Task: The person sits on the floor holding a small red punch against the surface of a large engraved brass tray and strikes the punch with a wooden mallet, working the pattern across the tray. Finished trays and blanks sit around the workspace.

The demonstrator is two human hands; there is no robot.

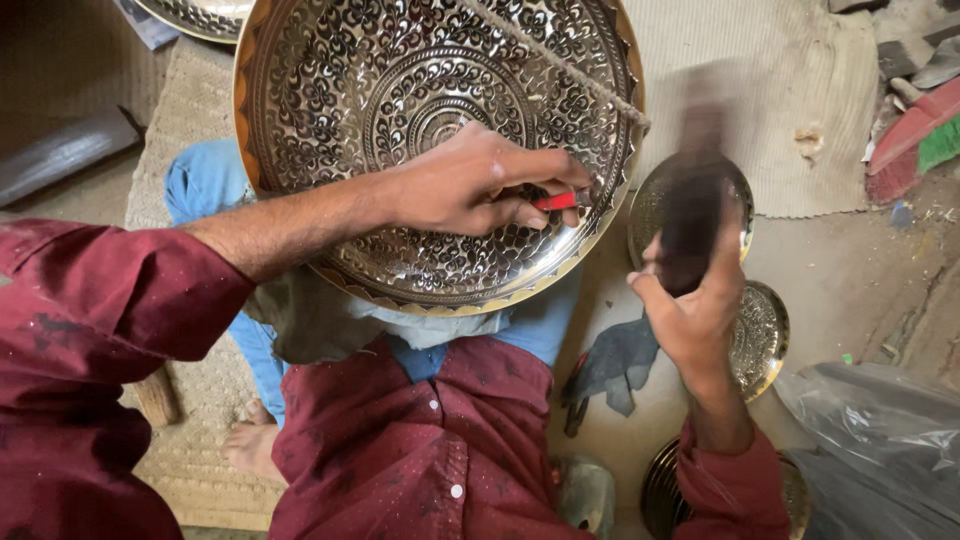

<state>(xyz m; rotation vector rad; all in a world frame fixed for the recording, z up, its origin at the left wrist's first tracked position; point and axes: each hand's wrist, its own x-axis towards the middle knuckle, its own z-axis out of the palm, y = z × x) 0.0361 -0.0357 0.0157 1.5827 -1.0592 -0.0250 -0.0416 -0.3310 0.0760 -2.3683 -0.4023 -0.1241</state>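
Head view: left hand (470, 185) pinches a red-handled punch (560, 201) against the engraved brass bowl (430, 150) resting on the lap; right hand (695, 300) clamped on a blurred dark mallet (695, 215), raised. Risk: off-centre blow hits fingers or skids, scarring the pattern

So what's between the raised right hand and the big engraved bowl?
Head view: a smaller engraved dish on the floor shows between the right hand and the big bowl; the dark, blurred tool partly covers it.

One large round engraved brass bowl (400, 100), plus three small round engraved brass plates (762, 335). One red-handled chisel (556, 201) and one dark blurred mallet (692, 215)
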